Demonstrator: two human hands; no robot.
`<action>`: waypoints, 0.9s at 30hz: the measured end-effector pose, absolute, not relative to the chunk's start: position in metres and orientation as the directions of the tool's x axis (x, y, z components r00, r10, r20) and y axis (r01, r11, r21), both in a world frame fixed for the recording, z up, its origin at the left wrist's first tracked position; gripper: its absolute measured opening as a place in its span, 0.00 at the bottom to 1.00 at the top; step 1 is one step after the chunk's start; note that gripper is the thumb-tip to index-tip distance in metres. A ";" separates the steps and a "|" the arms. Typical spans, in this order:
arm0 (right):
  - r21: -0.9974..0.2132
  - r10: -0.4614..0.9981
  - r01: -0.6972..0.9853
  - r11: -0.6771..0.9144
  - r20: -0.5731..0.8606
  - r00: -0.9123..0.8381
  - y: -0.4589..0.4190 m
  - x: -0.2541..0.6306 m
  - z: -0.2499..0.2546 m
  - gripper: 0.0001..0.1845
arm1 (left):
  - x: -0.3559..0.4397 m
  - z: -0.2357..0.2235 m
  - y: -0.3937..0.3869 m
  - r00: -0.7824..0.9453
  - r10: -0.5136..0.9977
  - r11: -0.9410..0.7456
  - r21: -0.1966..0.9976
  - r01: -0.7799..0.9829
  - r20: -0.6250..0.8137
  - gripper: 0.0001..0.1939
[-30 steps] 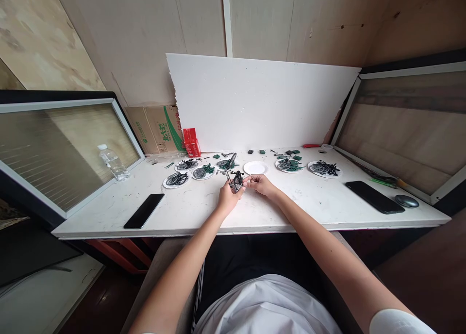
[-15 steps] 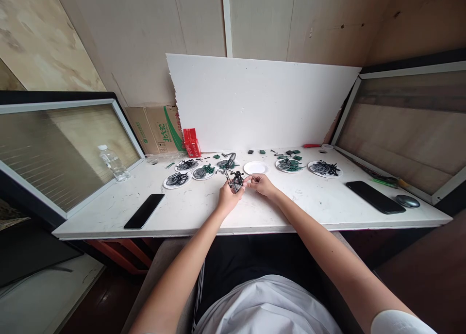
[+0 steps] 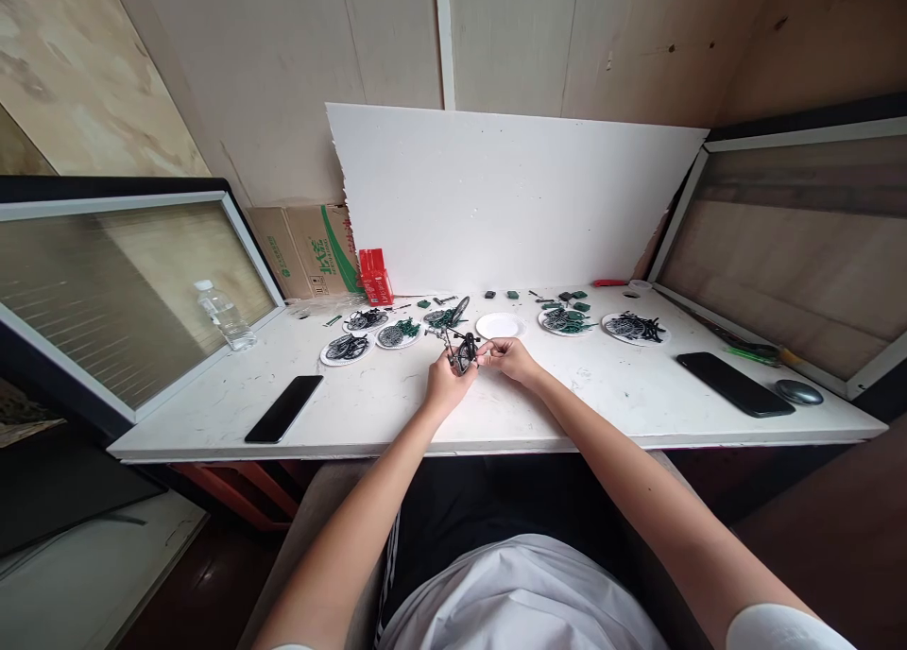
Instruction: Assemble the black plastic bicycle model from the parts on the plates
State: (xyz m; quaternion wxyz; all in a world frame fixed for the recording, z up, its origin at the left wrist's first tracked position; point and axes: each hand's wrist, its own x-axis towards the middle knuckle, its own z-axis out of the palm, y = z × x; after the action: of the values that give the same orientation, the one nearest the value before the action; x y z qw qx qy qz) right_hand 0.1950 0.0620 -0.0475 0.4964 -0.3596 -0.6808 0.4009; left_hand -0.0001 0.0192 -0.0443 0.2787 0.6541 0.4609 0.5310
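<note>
Holding miniature bicycle (image 3: 466,350) mid-table, behind front edge of white tabletop (image 3: 397,419). Gripping its lower end in curled fingers of left hand (image 3: 449,384). At its right side, drawing thumb and fingertips of right hand (image 3: 508,358) together in a pinch; cannot tell whether on bicycle or on some tiny piece.

For moving, room between hands and front edge, leftward as far as left phone (image 3: 284,409), rightward as far as right phone (image 3: 735,384) and mouse (image 3: 799,392). Tighter just beyond the bicycle, with parts plate (image 3: 443,318) close behind and bare paper plate (image 3: 500,326) to the right of that. Farther back, up against white board (image 3: 524,196), flat and ragged along its side edges. Hemmed at both ends by framed ribbed panels (image 3: 134,291).

Spoked wheels, thin black frame on bicycle. Smooth dark glass on phones, clear plastic on bottle (image 3: 227,319), printed cardboard on brown carton (image 3: 304,253), beside small red box (image 3: 375,277).

Compared with earlier frame: leaning raised wheel (image 3: 460,311) farther right, turned slightly within left hand; keeping right hand nearly in place.
</note>
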 end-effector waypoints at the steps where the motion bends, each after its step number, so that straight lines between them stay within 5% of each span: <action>1: -0.904 0.891 0.103 0.415 0.380 -0.249 0.062 0.195 -0.047 0.27 | 0.000 -0.043 0.018 0.010 0.891 -0.433 0.842 0.321 0.454 0.13; 27: -0.874 0.884 0.177 0.452 0.411 -0.225 0.061 0.194 -0.047 0.30 | 0.000 -0.041 0.013 -0.051 0.861 -0.412 0.752 0.515 0.507 0.09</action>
State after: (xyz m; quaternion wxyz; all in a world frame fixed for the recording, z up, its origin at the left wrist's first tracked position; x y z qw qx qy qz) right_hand 0.1943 0.0607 -0.0472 0.4921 -0.3812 -0.6955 0.3590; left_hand 0.0005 0.0126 -0.0414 0.1696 0.6676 0.5150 0.5102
